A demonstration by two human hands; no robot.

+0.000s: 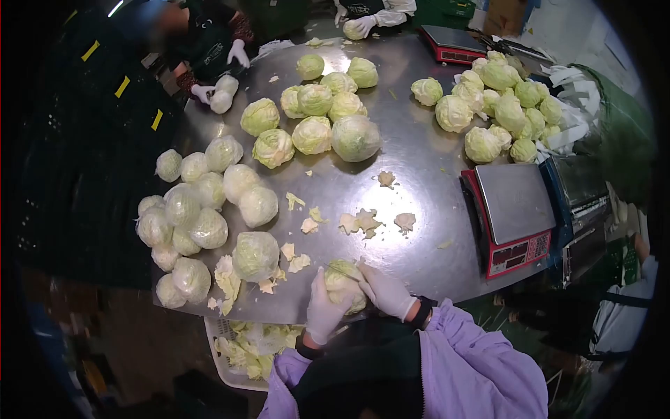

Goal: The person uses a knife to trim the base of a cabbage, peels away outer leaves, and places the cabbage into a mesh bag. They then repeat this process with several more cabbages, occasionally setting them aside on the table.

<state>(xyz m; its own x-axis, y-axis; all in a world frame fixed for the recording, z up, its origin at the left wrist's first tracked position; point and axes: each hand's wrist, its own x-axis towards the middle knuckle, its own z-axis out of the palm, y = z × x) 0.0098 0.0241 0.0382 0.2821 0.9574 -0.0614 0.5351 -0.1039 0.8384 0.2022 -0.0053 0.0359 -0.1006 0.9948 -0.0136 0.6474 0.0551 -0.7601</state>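
A pale green cabbage (343, 277) is held at the table's near edge, in front of my body. My left hand (325, 307), in a white glove, wraps round the cabbage's left and lower side. On its right, my gloved right hand (386, 290) has its fingers closed against the cabbage. A thin, dark, blade-like tool (345, 272) crosses the cabbage's top and runs towards the right fingers, which partly hide it. Left of my hands sits a wrapped cabbage (256, 255), with torn leaves (228, 283) beside it.
Wrapped cabbages (183, 204) are heaped at left, bare ones (312, 135) at centre and more (513, 105) at far right. Scales (520, 202) (453, 43) stand at right. Leaf scraps (363, 222) lie mid-table. Below is a white basket (222, 363) of leaves. Two people work across the table.
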